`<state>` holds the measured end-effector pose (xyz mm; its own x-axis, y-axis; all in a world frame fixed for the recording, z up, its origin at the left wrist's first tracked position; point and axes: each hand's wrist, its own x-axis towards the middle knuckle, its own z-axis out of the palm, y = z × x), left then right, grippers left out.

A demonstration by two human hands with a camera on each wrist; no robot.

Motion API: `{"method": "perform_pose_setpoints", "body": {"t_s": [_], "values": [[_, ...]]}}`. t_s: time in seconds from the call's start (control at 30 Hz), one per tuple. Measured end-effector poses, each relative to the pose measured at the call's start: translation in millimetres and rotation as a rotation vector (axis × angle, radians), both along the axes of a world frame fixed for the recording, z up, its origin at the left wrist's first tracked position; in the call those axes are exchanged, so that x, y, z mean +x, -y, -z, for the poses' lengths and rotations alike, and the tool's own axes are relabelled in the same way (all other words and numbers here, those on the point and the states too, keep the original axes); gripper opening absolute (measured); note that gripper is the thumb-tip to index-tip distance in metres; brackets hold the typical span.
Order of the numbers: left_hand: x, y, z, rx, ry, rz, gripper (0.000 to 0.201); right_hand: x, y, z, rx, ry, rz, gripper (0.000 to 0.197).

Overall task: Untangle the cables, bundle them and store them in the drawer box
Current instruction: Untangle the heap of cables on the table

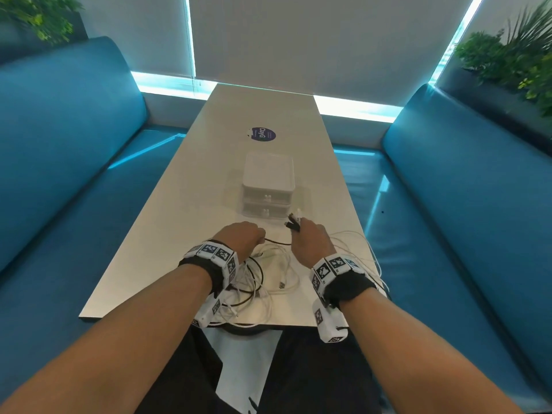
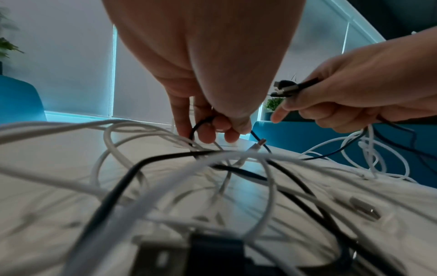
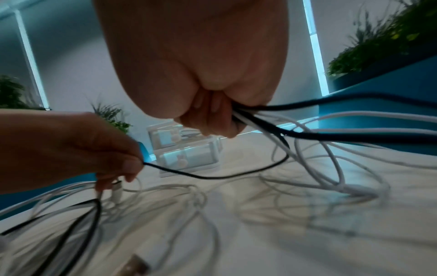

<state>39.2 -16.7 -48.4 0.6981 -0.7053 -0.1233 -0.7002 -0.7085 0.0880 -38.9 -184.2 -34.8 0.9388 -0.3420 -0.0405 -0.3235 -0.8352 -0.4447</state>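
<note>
Cables (image 1: 263, 273): black and white, in a loose tangle on the near end of the table (image 1: 167, 222), some trailing over its edge. Light, limp, smooth; loops likely to snag if pulled hard (best taken near the plugs). Left hand (image 1: 240, 237): pinches one thin black cable (image 3: 212, 176) just above the heap. Right hand (image 1: 310, 240): curled round several gathered cable ends, plugs (image 1: 292, 221) sticking out past the fingers. Drawer box (image 1: 267, 186): beyond the hands, both drawers closed

arms: bare, no sleeves | wrists: black straps (image 1: 348, 286), white camera blocks (image 1: 330, 324) with black-and-white square markers | lap: dark trousers (image 1: 185, 369)
</note>
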Motion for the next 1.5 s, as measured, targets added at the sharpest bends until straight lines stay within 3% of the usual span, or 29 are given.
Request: {"method": "perform_pose_setpoints", "body": {"t_s": [0.13,0.27,0.6,0.8,0.93,1.23,1.5], "values": [[-8,8,-6,-0.070,0.037,0.004,0.023,1,-15,2,0.021,-0.064,-0.152,0.029],[-5,8,-4,-0.100,0.042,0.003,0.024,-1,-12,4,0.015,-0.093,-0.134,0.025],[0,-2,5,0.005,0.053,-0.018,0.018,-14,18,-2,-0.302,-0.144,-0.098,0.023],[1,16,11,-0.037,0.041,-0.062,0.015,-6,7,1,-0.128,-0.102,0.020,0.023],[-3,21,11,-0.021,0.060,-0.060,0.018,5,-8,1,-0.039,-0.048,-0.062,0.023],[-2,14,6,-0.031,0.031,-0.095,0.024,5,-4,4,-0.071,-0.096,-0.128,0.020],[3,7,5,-0.103,-0.037,-0.148,0.026,3,14,-1,-0.132,-0.087,-0.034,0.022]]}}
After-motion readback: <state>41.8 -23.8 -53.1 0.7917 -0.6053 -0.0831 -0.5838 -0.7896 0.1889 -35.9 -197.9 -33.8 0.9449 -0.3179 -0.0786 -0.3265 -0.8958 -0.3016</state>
